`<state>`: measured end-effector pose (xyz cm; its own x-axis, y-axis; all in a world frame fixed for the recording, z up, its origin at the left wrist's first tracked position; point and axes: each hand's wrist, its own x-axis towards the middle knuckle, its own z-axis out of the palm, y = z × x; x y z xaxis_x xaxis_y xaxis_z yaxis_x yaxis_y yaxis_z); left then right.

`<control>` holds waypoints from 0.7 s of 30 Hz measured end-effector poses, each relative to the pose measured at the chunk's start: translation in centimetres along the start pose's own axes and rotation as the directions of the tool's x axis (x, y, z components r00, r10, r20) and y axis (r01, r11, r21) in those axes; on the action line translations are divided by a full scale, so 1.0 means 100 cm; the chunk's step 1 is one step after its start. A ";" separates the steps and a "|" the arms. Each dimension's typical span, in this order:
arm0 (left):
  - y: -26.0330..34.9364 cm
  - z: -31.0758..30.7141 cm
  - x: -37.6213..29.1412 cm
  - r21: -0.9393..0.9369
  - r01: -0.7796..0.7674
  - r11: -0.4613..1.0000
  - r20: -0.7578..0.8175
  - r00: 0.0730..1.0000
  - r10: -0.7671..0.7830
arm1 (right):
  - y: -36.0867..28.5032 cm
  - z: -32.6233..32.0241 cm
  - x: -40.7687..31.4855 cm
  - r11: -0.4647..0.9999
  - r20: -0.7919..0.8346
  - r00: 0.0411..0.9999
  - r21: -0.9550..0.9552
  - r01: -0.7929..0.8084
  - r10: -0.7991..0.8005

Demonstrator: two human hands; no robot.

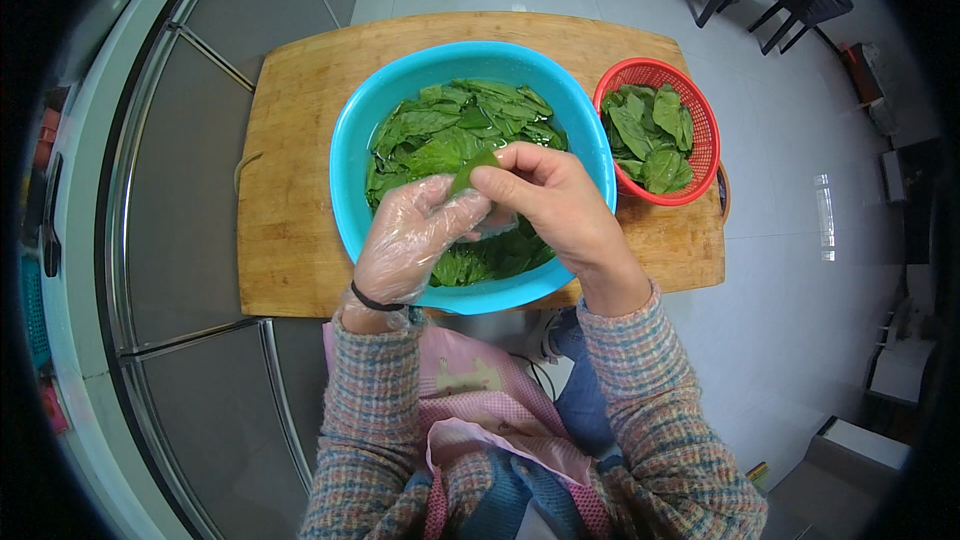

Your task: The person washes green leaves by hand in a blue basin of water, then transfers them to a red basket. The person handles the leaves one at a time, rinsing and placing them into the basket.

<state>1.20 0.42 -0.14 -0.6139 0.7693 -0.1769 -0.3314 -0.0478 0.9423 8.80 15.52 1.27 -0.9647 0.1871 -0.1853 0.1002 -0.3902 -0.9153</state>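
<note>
Above a blue plastic basin (347, 157) my two hands meet at one green leaf (472, 169). My left hand (420, 236) wears a clear plastic glove, with a black band at the wrist, and grips the leaf's lower end. Bare, my right hand (559, 199) pinches the leaf's upper end between thumb and fingers. Many wet leafy greens (450, 124) lie in water in the basin, partly hidden beneath my hands. To the right, a red plastic colander (705, 142) holds more loose leaves (649, 131).
The basin and colander stand on a wooden board (289, 202) used as a tabletop. Grey cabinet doors (195, 187) run along the left, under a pale counter edge (79, 255). Dark chairs (806, 0) stand far right on the tiled floor (780, 180).
</note>
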 end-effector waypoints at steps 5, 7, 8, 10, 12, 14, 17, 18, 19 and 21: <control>0.003 0.002 -0.001 0.009 0.015 1.000 0.020 1.000 -0.015 | -0.002 -0.003 -0.001 1.000 -0.043 0.999 -0.002 -0.010 0.010; 0.003 0.001 -0.001 0.032 0.027 0.999 0.023 0.999 -0.028 | -0.001 -0.004 -0.001 1.000 -0.074 0.997 0.001 0.013 -0.013; 0.003 0.000 -0.001 0.050 0.036 0.998 0.028 0.999 -0.037 | 0.000 -0.004 -0.001 0.999 -0.092 0.995 -0.010 0.035 -0.035; 0.002 -0.004 -0.001 0.090 0.045 0.995 0.041 0.998 -0.049 | 0.000 -0.005 -0.001 0.996 -0.131 0.988 -0.048 0.072 -0.078; 0.001 -0.006 -0.001 0.145 0.057 0.988 0.054 0.996 -0.065 | -0.002 -0.009 0.000 0.991 -0.181 0.977 -0.100 0.092 -0.109; 0.000 -0.007 0.000 0.145 -0.023 0.989 0.078 0.997 0.012 | -0.007 -0.016 0.000 0.982 -0.249 0.952 -0.098 0.159 -0.179; -0.002 -0.005 0.002 0.010 -0.017 1.000 -0.052 0.998 0.018 | -0.008 -0.021 0.001 0.916 -0.328 0.873 -0.299 0.267 -0.362; -0.003 -0.004 0.002 -0.061 -0.004 0.998 -0.118 0.993 -0.003 | -0.006 -0.023 0.000 0.835 -0.321 0.834 -0.484 0.262 -0.448; -0.002 -0.003 0.003 -0.106 -0.009 0.994 -0.134 0.991 -0.006 | -0.004 -0.024 0.000 0.714 -0.274 0.791 -0.646 0.271 -0.547; -0.002 -0.003 0.004 -0.195 -0.020 0.981 -0.165 0.986 -0.012 | 0.005 -0.024 0.006 0.325 -0.034 0.698 -0.900 0.290 -0.716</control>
<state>0.76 0.54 -0.49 -0.7195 0.6542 -0.2331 -0.4522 -0.1866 0.8722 8.81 17.63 -0.12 -0.7365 0.4403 0.5136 -0.0276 0.7390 -0.6731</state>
